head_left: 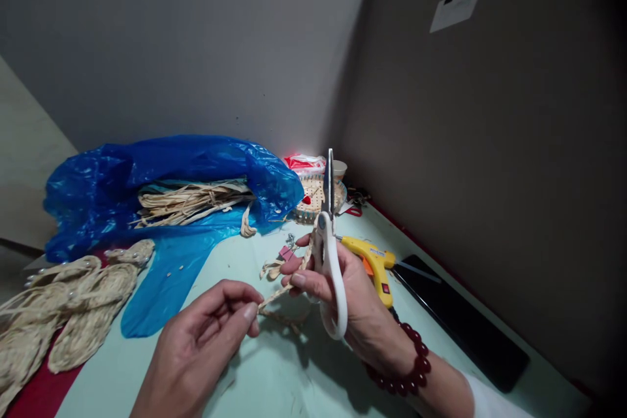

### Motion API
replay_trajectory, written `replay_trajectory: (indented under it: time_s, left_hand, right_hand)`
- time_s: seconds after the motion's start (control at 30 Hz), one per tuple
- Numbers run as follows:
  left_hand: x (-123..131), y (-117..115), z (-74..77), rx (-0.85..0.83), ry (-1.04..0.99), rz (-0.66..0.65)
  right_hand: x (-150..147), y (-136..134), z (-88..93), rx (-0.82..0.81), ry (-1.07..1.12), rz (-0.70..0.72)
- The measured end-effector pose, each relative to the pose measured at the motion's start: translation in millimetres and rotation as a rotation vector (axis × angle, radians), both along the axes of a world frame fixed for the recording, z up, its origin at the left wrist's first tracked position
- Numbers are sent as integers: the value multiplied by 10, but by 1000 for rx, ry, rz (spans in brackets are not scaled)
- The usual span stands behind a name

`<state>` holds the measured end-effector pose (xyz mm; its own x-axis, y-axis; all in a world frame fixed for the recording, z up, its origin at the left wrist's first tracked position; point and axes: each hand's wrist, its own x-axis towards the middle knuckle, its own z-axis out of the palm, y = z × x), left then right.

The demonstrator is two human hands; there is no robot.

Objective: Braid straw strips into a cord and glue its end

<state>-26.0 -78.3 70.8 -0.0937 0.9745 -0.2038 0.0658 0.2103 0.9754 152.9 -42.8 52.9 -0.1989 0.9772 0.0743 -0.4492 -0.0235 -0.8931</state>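
Note:
A thin braided straw cord (278,296) runs between my two hands above the pale green tabletop. Its lower end is pinched between thumb and forefinger of my left hand (208,333). My right hand (360,304), with a dark red beaded bracelet at the wrist, grips the cord higher up with thumb and fingers. White-handled scissors (334,274) also rest in that hand, blades pointing up and apparently together. A loose piece of the straw hangs below the cord. Just beyond the fingers lie a pink binder clip (286,253) and a short straw scrap (270,269).
A blue plastic bag (196,150) holding dried straw strands (196,201) lies back left. Woven straw sandals (95,313) sit at left. A round woven basket (307,199) stands behind. To the right are a yellow glue gun (373,260) and a black flat object (458,323) near the wall.

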Motion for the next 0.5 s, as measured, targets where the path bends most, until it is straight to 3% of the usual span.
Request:
replay_trajectory:
  time_s: [0.5]
  left_hand:
    - [28, -4, -85, -312, -319, -88]
  right_hand:
    - [-16, 21, -32, -103, -42, 9]
